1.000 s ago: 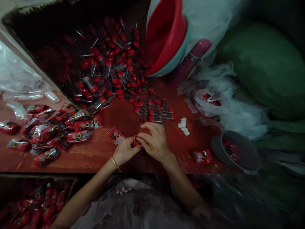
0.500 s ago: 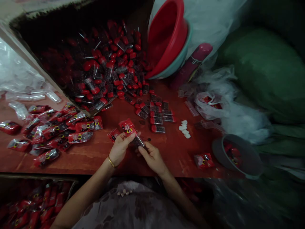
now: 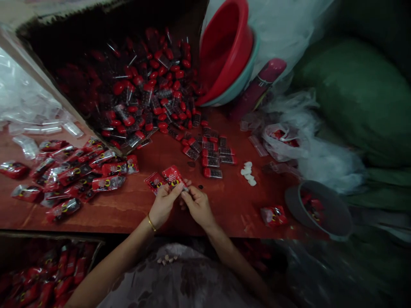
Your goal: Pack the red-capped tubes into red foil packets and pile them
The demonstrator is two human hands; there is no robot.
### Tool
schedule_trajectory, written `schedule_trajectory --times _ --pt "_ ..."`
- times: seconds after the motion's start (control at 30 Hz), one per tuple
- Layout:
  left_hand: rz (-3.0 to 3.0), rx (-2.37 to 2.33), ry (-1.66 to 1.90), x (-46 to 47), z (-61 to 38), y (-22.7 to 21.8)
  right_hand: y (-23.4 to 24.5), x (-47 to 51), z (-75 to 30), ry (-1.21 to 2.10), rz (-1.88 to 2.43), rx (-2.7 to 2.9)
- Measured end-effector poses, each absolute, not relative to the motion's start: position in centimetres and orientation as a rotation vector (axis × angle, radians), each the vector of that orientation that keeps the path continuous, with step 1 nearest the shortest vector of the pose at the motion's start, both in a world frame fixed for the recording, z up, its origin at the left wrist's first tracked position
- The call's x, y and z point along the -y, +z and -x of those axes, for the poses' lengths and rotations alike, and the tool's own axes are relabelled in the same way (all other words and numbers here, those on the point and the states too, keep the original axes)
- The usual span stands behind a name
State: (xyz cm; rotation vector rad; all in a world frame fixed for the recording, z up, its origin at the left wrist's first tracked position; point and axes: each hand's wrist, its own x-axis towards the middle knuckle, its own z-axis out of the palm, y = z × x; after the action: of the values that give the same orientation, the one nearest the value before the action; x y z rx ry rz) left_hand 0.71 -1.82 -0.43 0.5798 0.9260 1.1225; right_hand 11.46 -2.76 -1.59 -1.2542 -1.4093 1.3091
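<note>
A red printed plastic packet [image 3: 173, 174] is pinched in my left hand [image 3: 163, 204], thumb on top, just above the table. My right hand [image 3: 199, 207] is closed on the lower end of that packet, its fingertips meeting those of my left hand. Whatever lies inside that end is mostly hidden by my fingers. A second red packet [image 3: 154, 181] lies flat on the table just beyond my left fingers. Small clear cases with red ends and dark contents [image 3: 211, 162] are lined up ahead of my right hand.
A cardboard box [image 3: 48, 72] spills many similar cases onto the red table [image 3: 135, 218]. Filled packets [image 3: 69, 175] are heaped left. A red basin [image 3: 224, 51], purple bottle [image 3: 265, 81], white pieces [image 3: 248, 173] and grey tub [image 3: 297, 201] stand or lie to the right.
The dark clear case that stuck out of the packet's lower end is now mostly out of sight. My right hand has moved up and left, closer to my left hand.
</note>
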Motion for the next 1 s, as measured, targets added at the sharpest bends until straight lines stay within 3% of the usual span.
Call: schedule_trajectory --times 0.13,0.33,0.43,0.53,0.73,0.83,1.0 --pt "-0.480 -0.945 1.188 1.9 0.9 0.2 -1.4 1.7 -10.8 1.100 1.291 1.601" --pt "-0.116 -1.096 1.600 -0.1 10.5 2.8 -2.0 -1.3 -16.0 0.157 1.724 1.867" --pt "-0.161 -1.140 1.767 -1.0 13.4 2.9 -3.3 -2.1 -18.2 -0.016 1.910 1.899" --pt "-0.565 -1.360 1.588 -0.8 11.8 1.3 -4.2 -1.7 -18.1 -0.057 1.925 1.939" --pt "-1.863 -1.878 0.827 1.5 6.4 -2.8 -4.4 -0.1 -16.1 -0.028 1.838 1.936" --pt "-1.965 -1.965 0.643 1.5 6.1 -3.7 -4.5 0.0 -15.9 -0.007 1.764 1.947" --pt "-1.951 -1.976 0.714 -1.2 5.4 -4.2 -4.4 -0.3 -15.1 -0.037 1.687 1.958"
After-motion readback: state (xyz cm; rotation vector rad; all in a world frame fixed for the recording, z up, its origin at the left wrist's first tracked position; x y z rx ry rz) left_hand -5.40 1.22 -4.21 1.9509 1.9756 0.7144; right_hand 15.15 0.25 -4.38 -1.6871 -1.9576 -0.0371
